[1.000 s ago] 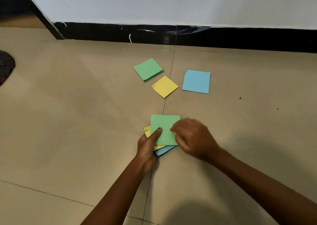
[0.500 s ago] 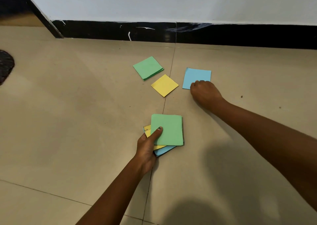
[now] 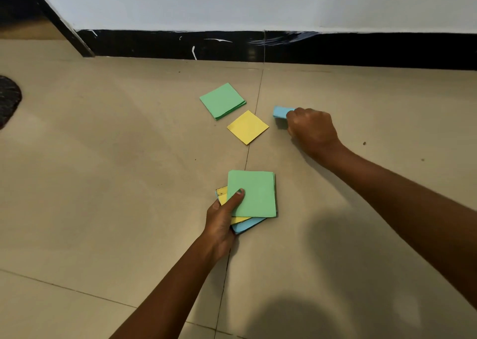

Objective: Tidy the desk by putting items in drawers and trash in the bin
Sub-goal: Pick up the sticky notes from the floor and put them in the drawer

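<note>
Since a moment ago the blue note pad (image 3: pixel 280 112) has come up off the floor: the right hand (image 3: pixel 312 130), which lay on it flat, now has its fingers curled round it, so that only one end sticks out to the left of the knuckles. The left hand (image 3: pixel 224 216) has not shifted; it holds the gathered stack (image 3: pixel 254 195), thumb pressed on the green top sheet, with yellow and blue sheets fanning out beneath. The stack sits on the tile seam near the middle of the tiled floor (image 3: pixel 103 183). Farther out along the same seam lies the yellow pad (image 3: pixel 247 127), just left of the right hand, and beyond it the green pad (image 3: pixel 222 101), nearer the floor's far edge. That edge meets a black skirting (image 3: pixel 361 50) under a pale wall (image 3: pixel 258 0). A dark mat (image 3: pixel 9 99) shows at the left edge.
</note>
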`<state>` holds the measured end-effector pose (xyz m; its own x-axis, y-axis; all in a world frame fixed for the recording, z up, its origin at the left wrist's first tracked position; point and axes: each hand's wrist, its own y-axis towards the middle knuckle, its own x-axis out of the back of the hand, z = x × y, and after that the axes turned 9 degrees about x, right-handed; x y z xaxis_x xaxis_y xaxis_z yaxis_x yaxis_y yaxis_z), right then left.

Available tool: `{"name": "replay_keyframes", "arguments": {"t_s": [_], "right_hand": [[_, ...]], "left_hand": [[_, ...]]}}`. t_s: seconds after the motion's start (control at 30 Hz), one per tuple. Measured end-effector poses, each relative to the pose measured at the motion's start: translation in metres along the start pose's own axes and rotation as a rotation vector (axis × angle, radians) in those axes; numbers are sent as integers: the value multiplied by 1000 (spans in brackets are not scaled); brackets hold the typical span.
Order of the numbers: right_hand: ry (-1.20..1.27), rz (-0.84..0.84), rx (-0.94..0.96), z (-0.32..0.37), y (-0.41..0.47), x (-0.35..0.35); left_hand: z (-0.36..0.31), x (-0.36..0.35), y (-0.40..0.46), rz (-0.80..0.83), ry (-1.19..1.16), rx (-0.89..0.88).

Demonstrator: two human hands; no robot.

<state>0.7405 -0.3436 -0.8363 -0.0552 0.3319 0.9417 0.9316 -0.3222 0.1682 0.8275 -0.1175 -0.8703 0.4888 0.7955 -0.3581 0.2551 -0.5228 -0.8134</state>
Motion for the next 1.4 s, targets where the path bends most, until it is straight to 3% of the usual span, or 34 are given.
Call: {"name": "replay_keyframes", "arguments": {"t_s": [0.07, 0.13, 0.27, 0.37, 0.43, 0.53, 0.6, 0.7, 0.77, 1.03, 1.17, 1.27, 1.4], "right_hand": [[70, -321, 33, 18, -15, 9], [124, -446, 127, 50, -40, 18], [234, -376, 399, 109, -89, 10], [277, -326, 485, 118, -93, 4], [326, -352, 446, 109, -79, 5], [418, -402, 242, 92, -42, 7], [441, -287, 103, 81, -12, 2], [491, 113, -28, 69, 28, -14], [505, 235, -56, 66, 43, -24], [105, 262, 99, 73, 52, -28], [164, 267, 115, 63, 52, -20], [345, 110, 1, 65, 33, -8], [429, -327, 11, 98, -33, 1]], "left_hand": [[-1, -1, 0, -4, -17, 15], [-2, -3, 1, -5, -46, 33], [-5, -3, 0, 93, -77, 85], [0, -3, 1, 16, -25, 31], [1, -3, 2, -50, 24, -1], [1, -2, 3, -59, 8, 6], [0, -2, 3, -47, 3, 7], [0, 0, 4, -38, 33, -2], [0, 1, 4, -30, 45, 3], [0, 5, 7, -26, 55, 16], [0, 6, 9, -4, 54, 27], [0, 6, 9, -16, 69, 16], [-1, 3, 11, -58, 102, -18]]}}
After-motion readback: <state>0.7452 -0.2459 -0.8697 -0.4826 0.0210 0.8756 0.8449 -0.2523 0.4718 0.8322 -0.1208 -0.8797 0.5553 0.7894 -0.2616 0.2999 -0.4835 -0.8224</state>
